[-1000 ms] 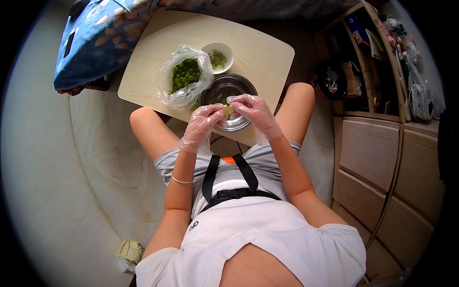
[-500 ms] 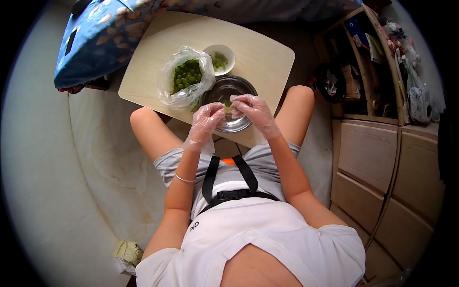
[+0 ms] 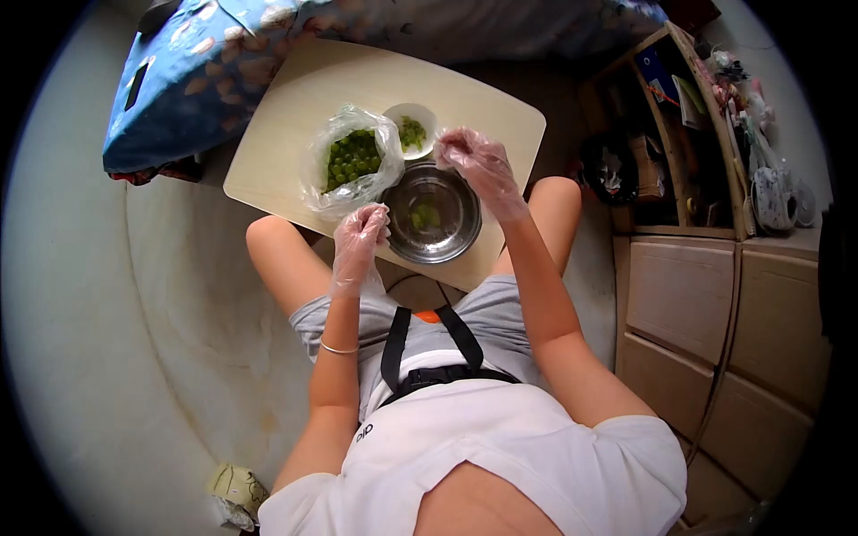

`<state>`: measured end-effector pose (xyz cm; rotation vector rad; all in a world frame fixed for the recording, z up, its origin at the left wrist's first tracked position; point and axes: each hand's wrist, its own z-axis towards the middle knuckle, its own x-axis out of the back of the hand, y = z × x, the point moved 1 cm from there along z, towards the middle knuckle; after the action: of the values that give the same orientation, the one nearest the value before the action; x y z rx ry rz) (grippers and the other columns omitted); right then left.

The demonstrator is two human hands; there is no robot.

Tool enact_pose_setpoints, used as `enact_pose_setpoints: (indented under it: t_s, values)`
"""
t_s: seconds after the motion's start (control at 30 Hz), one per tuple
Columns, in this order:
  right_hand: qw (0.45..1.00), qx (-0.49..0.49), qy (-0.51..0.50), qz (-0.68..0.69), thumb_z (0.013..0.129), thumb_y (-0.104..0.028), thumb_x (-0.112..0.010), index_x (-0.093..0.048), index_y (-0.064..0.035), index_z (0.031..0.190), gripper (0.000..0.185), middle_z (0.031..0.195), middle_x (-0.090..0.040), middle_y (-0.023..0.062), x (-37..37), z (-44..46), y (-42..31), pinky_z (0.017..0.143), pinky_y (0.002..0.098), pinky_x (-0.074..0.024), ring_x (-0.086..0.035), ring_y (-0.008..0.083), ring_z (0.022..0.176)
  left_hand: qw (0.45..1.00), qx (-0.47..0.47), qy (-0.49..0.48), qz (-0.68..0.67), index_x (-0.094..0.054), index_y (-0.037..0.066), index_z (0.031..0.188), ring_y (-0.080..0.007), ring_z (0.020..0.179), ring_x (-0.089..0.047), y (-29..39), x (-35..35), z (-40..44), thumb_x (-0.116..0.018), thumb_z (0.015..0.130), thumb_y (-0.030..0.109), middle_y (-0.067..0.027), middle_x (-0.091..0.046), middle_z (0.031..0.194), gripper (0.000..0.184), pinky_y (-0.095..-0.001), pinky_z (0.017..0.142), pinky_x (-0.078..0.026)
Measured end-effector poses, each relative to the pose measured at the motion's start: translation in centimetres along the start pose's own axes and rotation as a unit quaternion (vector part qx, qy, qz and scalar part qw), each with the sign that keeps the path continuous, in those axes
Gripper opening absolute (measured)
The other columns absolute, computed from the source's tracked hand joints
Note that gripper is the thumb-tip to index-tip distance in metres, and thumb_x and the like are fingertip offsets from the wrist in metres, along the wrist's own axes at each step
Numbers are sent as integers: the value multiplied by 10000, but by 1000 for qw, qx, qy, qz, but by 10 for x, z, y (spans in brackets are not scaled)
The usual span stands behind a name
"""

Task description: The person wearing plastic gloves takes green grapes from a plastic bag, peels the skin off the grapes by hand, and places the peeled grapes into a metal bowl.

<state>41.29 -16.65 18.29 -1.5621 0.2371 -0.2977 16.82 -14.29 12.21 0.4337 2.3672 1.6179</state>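
Observation:
My left hand point(image 3: 359, 239), in a clear plastic glove, is closed just left of the steel bowl point(image 3: 471, 234); what its fingers hold, if anything, is hidden. Also gloved, my right hand point(image 3: 479, 167) is closed above the bowl's upper right edge, near the white bowl point(image 3: 431, 119). I cannot make out anything in its fingers. Pale green pieces point(image 3: 425, 214) lie in the steel bowl. Green scraps point(image 3: 412, 133) are in the white bowl. An open plastic bag point(image 3: 386, 146) holds green grapes point(image 3: 353, 161) to the left.
The bowls and bag stand on a low pale table point(image 3: 490, 103) between my knees. A bed with a blue flowered cover point(image 3: 192, 85) is at the upper left. Wooden shelves point(image 3: 693, 210) and cabinet doors point(image 3: 682, 297) stand on the right.
My hands have moved apart from over the steel bowl: the right one up toward the white bowl, the left one a little down and left. The pieces in the steel bowl now show.

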Motion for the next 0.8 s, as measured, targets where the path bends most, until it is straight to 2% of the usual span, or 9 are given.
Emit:
enact_pose_setpoints:
  t_s: [0.03,0.2,0.47,0.53,0.57,0.63,0.7,0.77,0.8]
  values:
    - [991,52,20,-125,902,-39,-567,-657,-5,1029,159,901,-688,108,-4,10,-5,779,299,-504,-658,189,829,1000,-4,2,0,-661,4,1067,-77,682,-578,2,0,-1,-636,936,193,-17,-633,844,232,-219,612,-494]
    - [943,116,-33,-309,892,-93,-576,-681,-58,1022,171,955,-682,183,-24,57,48,799,378,-518,-663,332,897,999,-9,4,-31,-665,-3,1054,-79,665,-582,8,-3,-8,-637,940,186,-30,-634,841,222,-225,606,-503]
    - [924,180,33,-336,909,-79,-615,-660,-40,1047,150,869,-703,147,-18,63,68,748,328,-529,-690,231,774,1000,-20,14,-12,-652,-18,1051,-79,660,-560,5,6,2,-643,923,135,-20,-627,832,200,-222,605,-464]
    - [980,106,70,-156,916,-79,-615,-651,-9,1017,128,808,-689,90,-19,53,61,714,298,-532,-659,164,724,999,-29,17,-7,-649,-17,1053,-79,670,-561,9,9,10,-644,921,142,-18,-626,834,206,-226,609,-467]
    - [980,106,70,-155,916,-79,-615,-651,-9,1017,128,808,-689,90,-18,45,56,714,298,-532,-659,164,724,999,-38,21,-5,-646,-16,1055,-78,679,-562,10,11,15,-645,919,148,-16,-624,836,213,-230,612,-469]
    - [998,-60,36,7,923,-94,-615,-636,22,967,126,790,-653,49,-17,23,46,677,268,-523,-619,114,706,999,-43,12,-14,-644,-7,1061,-76,705,-566,11,19,33,-644,919,163,-16,-628,846,222,-233,626,-472]
    - [996,-73,28,48,943,-133,-602,-628,28,934,163,787,-632,48,-19,-4,40,654,242,-512,-592,91,689,998,-65,24,-11,-642,0,1070,-71,725,-564,17,25,53,-631,927,169,-6,-622,850,222,-226,641,-471]
    - [986,-111,31,118,961,-168,-586,-644,24,951,201,823,-642,40,-21,-30,48,667,235,-503,-587,86,712,994,-75,57,61,-657,14,1074,-109,746,-592,25,29,74,-647,907,181,-39,-657,877,236,-261,675,-491]
    - [986,-111,31,119,961,-168,-586,-644,24,951,201,823,-642,40,-21,-41,55,667,235,-503,-587,86,712,962,-175,67,200,-659,33,1059,-180,773,-620,22,33,89,-638,894,168,-73,-666,884,214,-307,708,-504]
